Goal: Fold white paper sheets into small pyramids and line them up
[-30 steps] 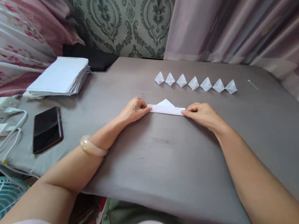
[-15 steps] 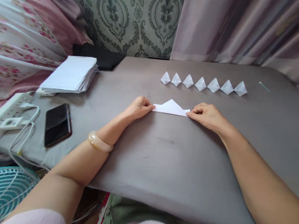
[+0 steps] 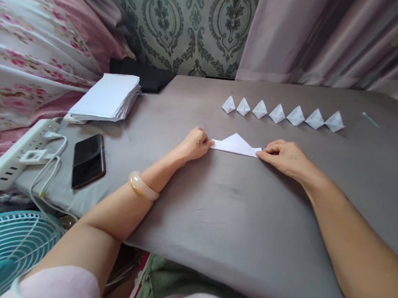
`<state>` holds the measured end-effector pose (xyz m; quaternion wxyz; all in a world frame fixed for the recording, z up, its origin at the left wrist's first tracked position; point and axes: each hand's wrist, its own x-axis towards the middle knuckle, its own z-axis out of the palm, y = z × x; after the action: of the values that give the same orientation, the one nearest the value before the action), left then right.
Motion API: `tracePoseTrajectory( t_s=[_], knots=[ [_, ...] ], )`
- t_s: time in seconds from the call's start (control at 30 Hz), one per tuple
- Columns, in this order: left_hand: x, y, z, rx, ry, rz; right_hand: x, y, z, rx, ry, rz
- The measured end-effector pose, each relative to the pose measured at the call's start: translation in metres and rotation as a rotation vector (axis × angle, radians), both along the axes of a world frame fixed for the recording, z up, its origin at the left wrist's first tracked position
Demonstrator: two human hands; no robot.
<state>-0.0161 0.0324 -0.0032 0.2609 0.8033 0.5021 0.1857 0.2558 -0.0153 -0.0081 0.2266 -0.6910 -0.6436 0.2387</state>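
Both arms (image 3: 114, 211) extend forward over the bench (image 3: 228, 220); left hand (image 3: 195, 145) and right hand (image 3: 285, 156) pinch opposite ends of the folded paper (image 3: 235, 147), held between them. One second earlier, a band crossed its peak (image 3: 235, 138); that face now shows unbroken.

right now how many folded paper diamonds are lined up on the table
7, left to right in one row beyond the held paper: first diamond, second, third, fourth, fifth, sixth, seventh; none seem hidden.

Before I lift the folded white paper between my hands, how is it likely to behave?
The folded paper is probably light, since it looks small and thin. Its straight lower edge should stay fairly stiff, pinched between the left hand and right hand, but the unheld triangular peak may bend easily.
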Motion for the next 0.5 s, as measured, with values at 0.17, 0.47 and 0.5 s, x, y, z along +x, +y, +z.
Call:
tracePoseTrajectory(
  t_s=[0.17,0.47,0.5],
  knots=[
    [0.005,-0.006,-0.003,0.103,0.202,0.024,0.001,0.001,-0.002,0.029,0.005,0.014],
    [0.005,-0.019,-0.004,0.361,0.376,-0.060,-0.002,-0.002,0.013,-0.062,-0.053,0.028],
    [0.005,-0.018,-0.005,0.413,0.374,-0.103,-0.001,-0.002,0.013,-0.070,-0.058,0.023]
  ],
)
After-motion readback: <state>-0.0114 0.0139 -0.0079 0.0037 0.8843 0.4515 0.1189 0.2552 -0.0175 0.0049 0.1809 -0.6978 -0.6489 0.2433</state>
